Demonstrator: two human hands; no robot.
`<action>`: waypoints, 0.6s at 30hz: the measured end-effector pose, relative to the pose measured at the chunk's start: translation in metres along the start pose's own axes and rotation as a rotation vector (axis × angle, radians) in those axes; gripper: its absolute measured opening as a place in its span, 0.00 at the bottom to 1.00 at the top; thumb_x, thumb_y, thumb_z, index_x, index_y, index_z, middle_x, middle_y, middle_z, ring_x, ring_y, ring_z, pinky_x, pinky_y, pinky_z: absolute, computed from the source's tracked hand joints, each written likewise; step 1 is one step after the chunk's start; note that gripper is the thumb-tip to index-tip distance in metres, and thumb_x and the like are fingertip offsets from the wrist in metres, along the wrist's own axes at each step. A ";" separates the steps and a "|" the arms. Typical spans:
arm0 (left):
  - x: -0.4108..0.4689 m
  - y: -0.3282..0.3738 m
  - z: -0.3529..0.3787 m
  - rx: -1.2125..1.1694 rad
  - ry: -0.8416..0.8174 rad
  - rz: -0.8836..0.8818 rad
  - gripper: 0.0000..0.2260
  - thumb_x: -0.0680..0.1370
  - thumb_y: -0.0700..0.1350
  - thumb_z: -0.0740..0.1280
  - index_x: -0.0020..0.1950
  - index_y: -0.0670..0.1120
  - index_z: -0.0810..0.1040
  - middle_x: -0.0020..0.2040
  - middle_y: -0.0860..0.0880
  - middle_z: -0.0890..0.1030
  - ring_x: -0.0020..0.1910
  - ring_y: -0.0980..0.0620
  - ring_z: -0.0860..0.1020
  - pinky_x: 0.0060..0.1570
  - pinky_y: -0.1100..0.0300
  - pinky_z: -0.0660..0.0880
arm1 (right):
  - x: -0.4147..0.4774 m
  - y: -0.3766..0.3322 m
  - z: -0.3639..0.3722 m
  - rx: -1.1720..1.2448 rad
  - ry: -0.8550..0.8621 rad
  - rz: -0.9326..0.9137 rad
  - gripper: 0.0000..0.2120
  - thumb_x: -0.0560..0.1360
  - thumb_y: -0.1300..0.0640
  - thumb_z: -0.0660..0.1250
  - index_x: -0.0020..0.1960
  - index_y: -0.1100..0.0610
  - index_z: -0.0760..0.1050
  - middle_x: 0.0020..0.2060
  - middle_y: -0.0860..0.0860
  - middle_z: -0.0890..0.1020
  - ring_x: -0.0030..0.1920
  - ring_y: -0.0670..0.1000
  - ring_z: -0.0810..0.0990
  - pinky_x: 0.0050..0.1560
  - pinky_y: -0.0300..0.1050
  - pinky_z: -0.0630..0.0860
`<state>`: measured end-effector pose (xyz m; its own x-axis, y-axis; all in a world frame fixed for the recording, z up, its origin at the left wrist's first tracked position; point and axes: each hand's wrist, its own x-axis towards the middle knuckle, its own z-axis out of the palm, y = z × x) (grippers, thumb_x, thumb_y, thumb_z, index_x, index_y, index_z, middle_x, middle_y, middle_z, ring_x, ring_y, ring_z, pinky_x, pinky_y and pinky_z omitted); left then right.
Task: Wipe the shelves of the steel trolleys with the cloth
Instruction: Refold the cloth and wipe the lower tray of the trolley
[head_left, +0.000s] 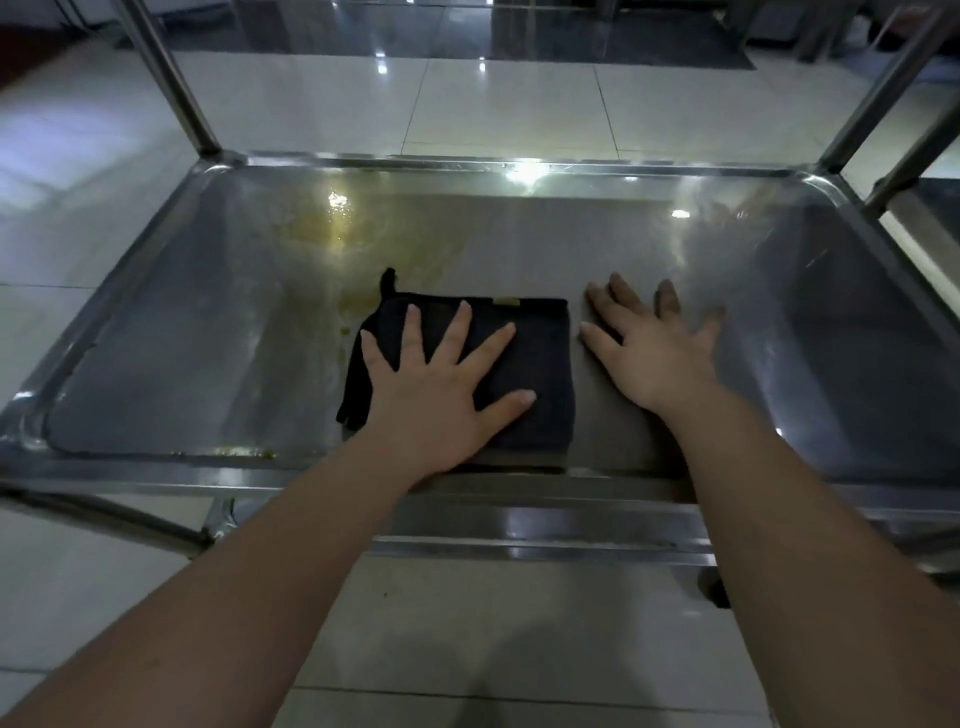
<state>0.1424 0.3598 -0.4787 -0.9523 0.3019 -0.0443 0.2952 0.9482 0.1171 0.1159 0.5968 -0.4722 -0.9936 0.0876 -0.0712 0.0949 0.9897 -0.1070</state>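
In the head view a steel shelf (156, 364) with a raised rim fills the middle of the frame. A dark folded cloth (540, 374) lies flat on it, about midway along the shelf and close to its near rim. The left hand (441, 395) lies palm down on the cloth's left half, fingers straight and spread wide, thumb out to the right; it presses on the fabric and grips nothing. The right hand (660, 353) lies palm down on the shelf's bare steel just right of the cloth, fingers likewise straight and fanned, holding nothing; its thumb tip is at the cloth's right edge, though whether it touches cannot be told. A small loop (388, 278) sticks out from the cloth's far left corner and a tan label (506, 301) sits on its far edge. A yellowish stain (337, 228) spreads over the shelf's far left part and trails toward the cloth's left side. Two posts (171, 78) rise from the shelf's far corners. Below the shelf's near rim runs a rail (519, 545), with a wheel (717, 592) under its right end. A glossy tiled floor (509, 104) shows beyond the shelf and beneath it
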 end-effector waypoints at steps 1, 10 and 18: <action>0.015 -0.005 -0.002 -0.001 -0.016 -0.026 0.34 0.67 0.79 0.35 0.72 0.73 0.35 0.80 0.57 0.38 0.77 0.38 0.37 0.66 0.29 0.34 | -0.001 0.000 0.002 -0.014 -0.003 0.002 0.27 0.79 0.33 0.43 0.77 0.35 0.46 0.78 0.38 0.46 0.78 0.58 0.43 0.66 0.77 0.37; 0.160 -0.028 -0.027 -0.040 -0.106 -0.045 0.33 0.72 0.77 0.46 0.76 0.71 0.44 0.80 0.54 0.42 0.77 0.38 0.36 0.67 0.29 0.33 | 0.002 0.000 0.010 -0.078 -0.014 0.003 0.36 0.69 0.23 0.37 0.75 0.31 0.40 0.78 0.39 0.44 0.78 0.59 0.41 0.69 0.75 0.38; 0.116 -0.028 -0.024 0.012 -0.163 0.010 0.32 0.71 0.77 0.40 0.73 0.73 0.37 0.80 0.56 0.39 0.77 0.38 0.35 0.67 0.28 0.33 | 0.003 0.003 0.008 -0.046 -0.013 0.008 0.34 0.70 0.24 0.39 0.75 0.30 0.41 0.78 0.39 0.45 0.78 0.59 0.42 0.69 0.75 0.38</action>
<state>0.0216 0.3659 -0.4635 -0.9244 0.3222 -0.2042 0.3061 0.9460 0.1068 0.1137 0.5995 -0.4805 -0.9919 0.0942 -0.0847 0.0995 0.9932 -0.0604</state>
